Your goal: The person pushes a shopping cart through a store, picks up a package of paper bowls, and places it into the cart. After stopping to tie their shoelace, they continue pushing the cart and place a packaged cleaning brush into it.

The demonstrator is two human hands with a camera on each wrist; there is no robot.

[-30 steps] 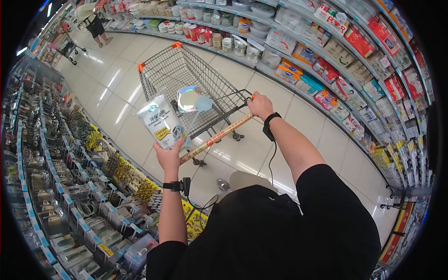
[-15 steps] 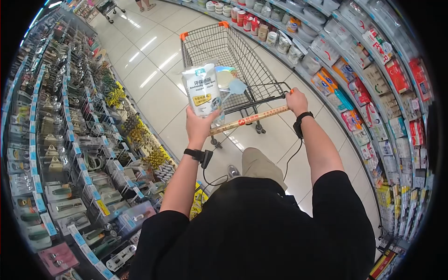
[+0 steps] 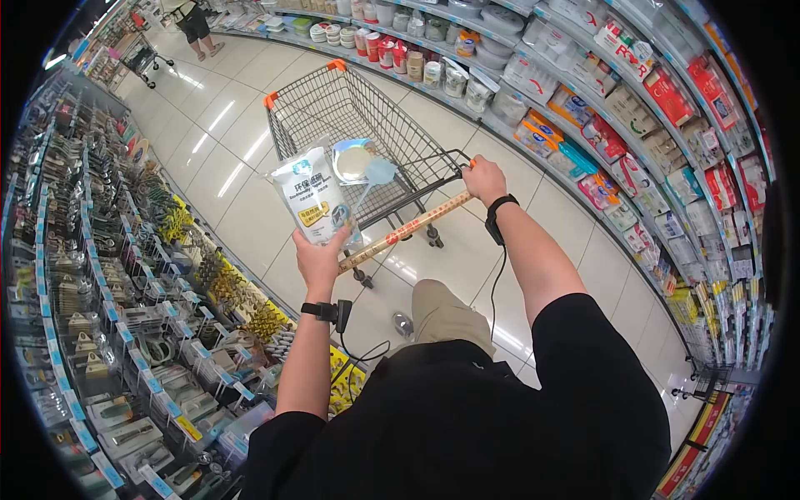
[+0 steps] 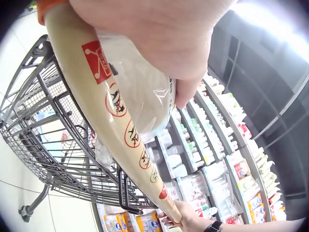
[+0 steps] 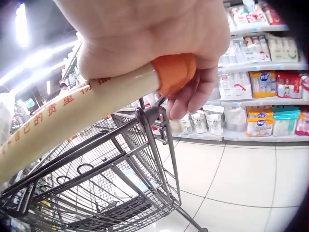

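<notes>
Far left are rows of small goods (image 3: 132, 433) in packs. Next is the left hand (image 3: 317, 262), which holds a bag of paper bowls (image 3: 310, 196) by its low end, thumb on the front. Half a second ago the bag and the cart (image 3: 392, 106) sat higher and more to the right in the head view — now both sit lower and further left. The grips look the same, so the bag is still in the hand, by the near left corner of the cart, not down inside it. A round white shape shows through its clear end. I can't quite tell if the left palm leans on the handle (image 3: 408, 230) too.

The cart is made of wire. In it seem to be a shiny pack (image 3: 354, 160) with a round pale part and a light blue thing (image 3: 381, 171) on a thin stick — too small to name. On the right, the right hand (image 3: 485, 179) curls round the handle's orange end (image 5: 174, 72). Past it, bright packs (image 3: 539, 136) fill the shelf.
</notes>
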